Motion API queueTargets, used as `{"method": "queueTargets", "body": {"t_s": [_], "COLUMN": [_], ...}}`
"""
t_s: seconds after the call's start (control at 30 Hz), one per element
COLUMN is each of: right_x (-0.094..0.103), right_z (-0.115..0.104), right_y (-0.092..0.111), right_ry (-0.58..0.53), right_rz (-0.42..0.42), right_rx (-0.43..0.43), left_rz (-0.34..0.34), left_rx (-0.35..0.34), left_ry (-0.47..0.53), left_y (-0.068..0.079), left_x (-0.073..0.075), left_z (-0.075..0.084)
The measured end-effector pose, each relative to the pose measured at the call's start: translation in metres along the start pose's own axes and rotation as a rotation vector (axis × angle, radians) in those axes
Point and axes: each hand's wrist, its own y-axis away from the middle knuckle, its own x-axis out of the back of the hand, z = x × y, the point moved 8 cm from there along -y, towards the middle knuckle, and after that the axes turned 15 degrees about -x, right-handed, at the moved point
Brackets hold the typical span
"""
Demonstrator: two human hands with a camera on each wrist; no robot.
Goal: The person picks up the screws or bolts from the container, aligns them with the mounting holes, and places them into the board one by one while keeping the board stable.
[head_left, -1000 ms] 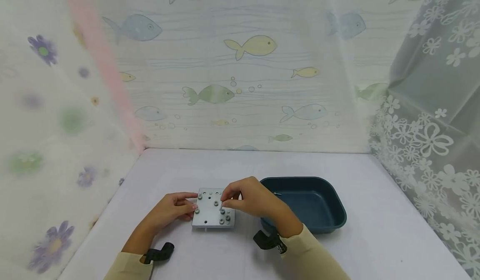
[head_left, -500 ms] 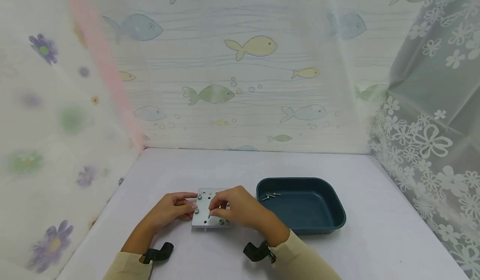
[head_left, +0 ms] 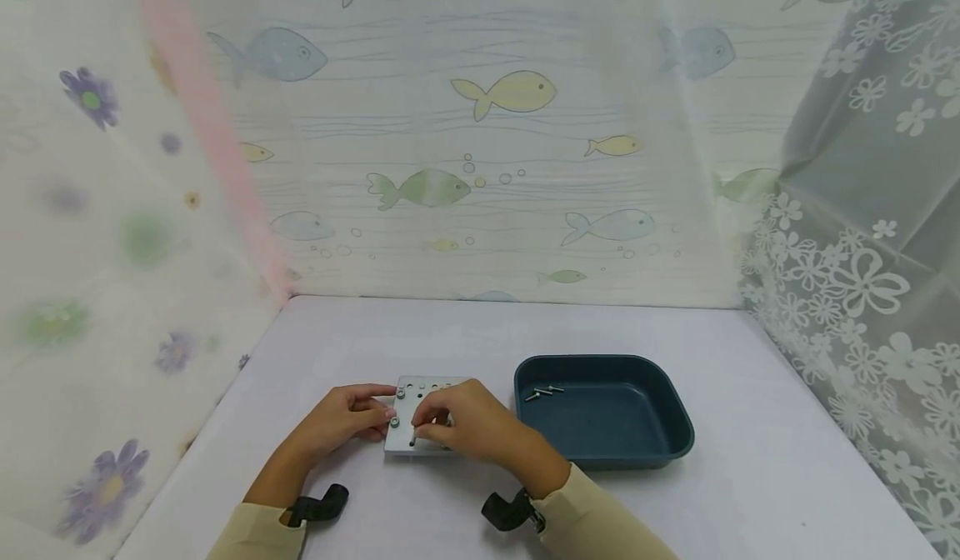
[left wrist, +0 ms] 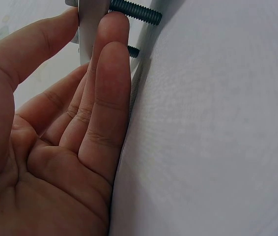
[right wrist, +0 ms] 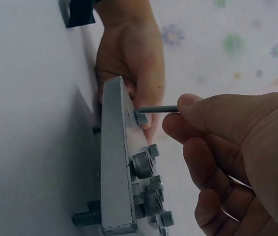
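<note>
White table (head_left: 738, 502) below, dark blue tray (head_left: 622, 462) sat right of centre. Left hand (head_left: 347, 412), fingers close together, gripped the left edge of the metal plate (head_left: 405, 431), left of the tray; right hand (head_left: 472, 428) was over it. Bolts (right wrist: 143, 165) stuck out both faces. Small screws (head_left: 542, 392) lay in tray's left end. Right thumb and index pinched a thin metal rod (right wrist: 159, 109), tip at a plate hole; couldn't tell if inside.

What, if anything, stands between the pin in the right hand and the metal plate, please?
Nothing visible does: the pin in the right hand points down at a bare part of the metal plate, and the bolt head by the left hand sits off to one side. Whether the pin's tip touches, I cannot tell.
</note>
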Motion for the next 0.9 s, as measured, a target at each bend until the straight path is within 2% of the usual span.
{"method": "queueTargets", "body": {"t_s": [0.43, 0.6, 0.77, 0.9], "right_x": [-0.01, -0.015, -0.018, -0.02], "right_z": [0.0, -0.001, -0.002, 0.0], "right_y": [-0.003, -0.004, -0.004, -0.005], "right_ry": [0.055, 0.085, 0.145, 0.177], "right_rz": [-0.024, -0.023, 0.01, 0.038], "right_rx": [-0.042, -0.016, 0.031, 0.014], "left_rz": [-0.003, -0.008, -0.017, -0.021], "left_rx": [-0.006, -0.014, -0.024, -0.029], "left_ry": [0.007, 0.011, 0.013, 0.012], "left_y": [0.0, 0.0, 0.0, 0.0], "left_x": [0.0, 0.0, 0.0, 0.0], "left_z": [-0.002, -0.001, -0.001, 0.0]}}
